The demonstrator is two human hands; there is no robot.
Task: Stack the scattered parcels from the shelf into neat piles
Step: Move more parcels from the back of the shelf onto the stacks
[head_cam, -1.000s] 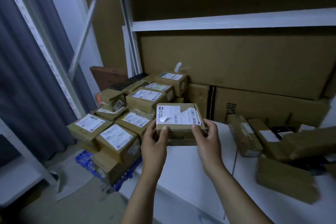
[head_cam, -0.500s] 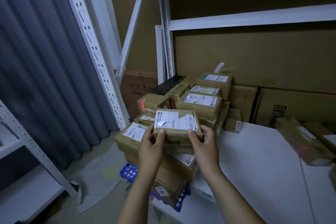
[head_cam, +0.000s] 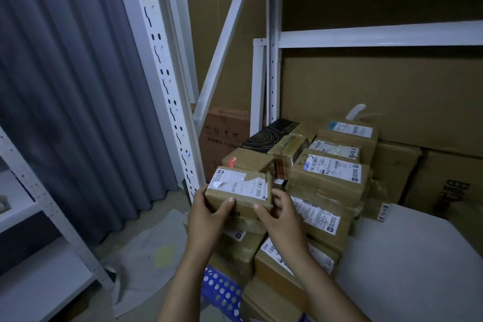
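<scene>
Parcel [head_cam: 239, 191] with a torn white label is gripped by both hands: the left hand [head_cam: 206, 214] wraps its near-left corner, the right hand [head_cam: 283, 217] its right end, thumbs pressed on the front face. Whether it already touches the box under the fingers [head_cam: 226, 203] cannot be told. The heap [head_cam: 326, 178] of parcels rising beyond and right of the fingers looks uneven, and below them it overhangs a blue crate [head_cam: 222, 287]; set down off-centre, the box would likely tip left of the fingers onto the floor [head_cam: 146, 251], or nudge the tilted neighbours into sliding. Its peeling label could also snag and tear further.
</scene>
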